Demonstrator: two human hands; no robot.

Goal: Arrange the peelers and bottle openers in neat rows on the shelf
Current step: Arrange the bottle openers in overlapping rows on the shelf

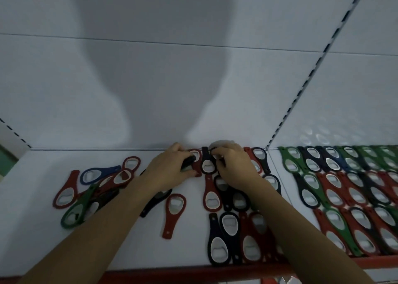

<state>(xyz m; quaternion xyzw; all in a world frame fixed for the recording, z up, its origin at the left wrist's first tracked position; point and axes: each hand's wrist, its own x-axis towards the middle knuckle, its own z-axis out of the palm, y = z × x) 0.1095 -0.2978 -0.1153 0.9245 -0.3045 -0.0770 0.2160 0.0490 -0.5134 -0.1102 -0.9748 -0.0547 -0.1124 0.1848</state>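
**Bottle openers (331, 197) on the shelf (32, 230): both hands at the back row**

Finished rows (349, 199) fill the lower right of the frame, and a loose pile (90, 193) lies lower left. At centre, the left hand (170, 169) has its fingers curled round a dark opener (188, 162). The right hand (234, 165) appears to pinch the upper edge of a black opener (208, 164). That black opener lies between the two hands, up against the back wall (150, 89), its long axis running front to back. The right hand is nearer and will probably straighten it.
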